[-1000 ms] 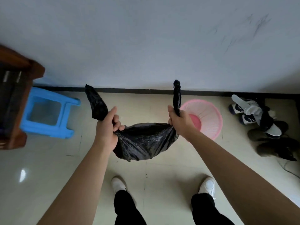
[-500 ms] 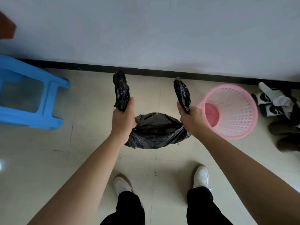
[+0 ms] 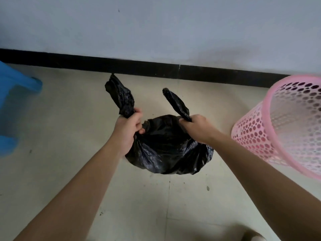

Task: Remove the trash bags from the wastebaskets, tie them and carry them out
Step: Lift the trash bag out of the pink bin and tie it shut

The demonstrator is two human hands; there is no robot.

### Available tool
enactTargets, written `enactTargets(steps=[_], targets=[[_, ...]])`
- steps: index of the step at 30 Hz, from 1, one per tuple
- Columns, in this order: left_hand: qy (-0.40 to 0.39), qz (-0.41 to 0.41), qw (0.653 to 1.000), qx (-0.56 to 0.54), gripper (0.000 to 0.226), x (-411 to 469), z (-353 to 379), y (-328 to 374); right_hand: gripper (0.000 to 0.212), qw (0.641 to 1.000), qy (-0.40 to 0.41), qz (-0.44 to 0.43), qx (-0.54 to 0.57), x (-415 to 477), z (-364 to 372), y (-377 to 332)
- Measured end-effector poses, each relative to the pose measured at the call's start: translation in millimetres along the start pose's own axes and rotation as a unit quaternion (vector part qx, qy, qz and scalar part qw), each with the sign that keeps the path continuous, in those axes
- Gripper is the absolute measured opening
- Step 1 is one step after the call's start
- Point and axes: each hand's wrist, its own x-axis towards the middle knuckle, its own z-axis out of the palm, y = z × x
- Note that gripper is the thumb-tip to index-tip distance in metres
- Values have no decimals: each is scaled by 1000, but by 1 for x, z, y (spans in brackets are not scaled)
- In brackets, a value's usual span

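Observation:
A black trash bag [image 3: 166, 146] sits low over the tiled floor in the middle of the view, bulging with its contents. My left hand [image 3: 129, 130] grips its left gathered corner, whose twisted end sticks up above my fist. My right hand [image 3: 196, 126] grips the right gathered corner, which also points up. The two ends are apart, with no knot between them. The pink perforated wastebasket [image 3: 260, 134] stands at the right, close to my right forearm, with no bag in it.
A blue plastic stool [image 3: 15, 94] lies at the left edge. A grey wall with a black skirting board [image 3: 156, 69] runs across just behind the bag. The toe of my white shoe [image 3: 257, 238] shows at the bottom right.
The view has dropped lower and closer to the floor. The bag has come down with both hands still gripping its corners. The wastebasket now looms larger at the right, and the shoes beyond it have left the view.

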Motion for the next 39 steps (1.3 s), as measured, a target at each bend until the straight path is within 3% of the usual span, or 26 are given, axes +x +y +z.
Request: enactTargets(steps=[2,7,8,10,12,15,19,21,23,27,29,32,36,39], targets=[[-46,28,998,8,15,13,1,-4,47,1000,-4,-8,2,14,7,1],[-142,90,984,58,40,32,14,-3,41,997,-25,-69,-35,31,9,-10],[-140,94,984,59,36,33,19,-2,39,995,-35,-81,-47,32,10,-13],[-129,117,984,46,7,34,24,-2,38,990,-45,-104,-79,34,12,-15],[-114,139,984,6,32,37,25,-5,38,984,-45,-133,-106,35,16,-13],[-91,140,984,-61,42,33,25,-7,39,983,-41,-171,-55,31,18,-7],[-17,80,976,-201,40,24,18,0,39,970,-92,-214,72,16,9,3],[10,81,976,-203,37,24,14,3,33,964,-96,-233,84,12,3,10],[5,84,981,-175,33,26,11,1,27,963,-48,-261,51,12,1,17],[-66,67,992,-84,17,22,9,-4,33,955,123,-269,-3,15,-5,30],[-111,42,992,-41,35,17,10,0,31,939,175,-296,9,12,-14,27],[-188,18,982,-4,54,10,10,4,27,925,174,-337,-32,3,-21,14],[-302,29,949,84,27,-2,9,4,23,906,115,-374,-160,-4,-12,6],[-300,25,950,81,54,-6,15,1,22,883,115,-390,-232,-2,-5,8]])
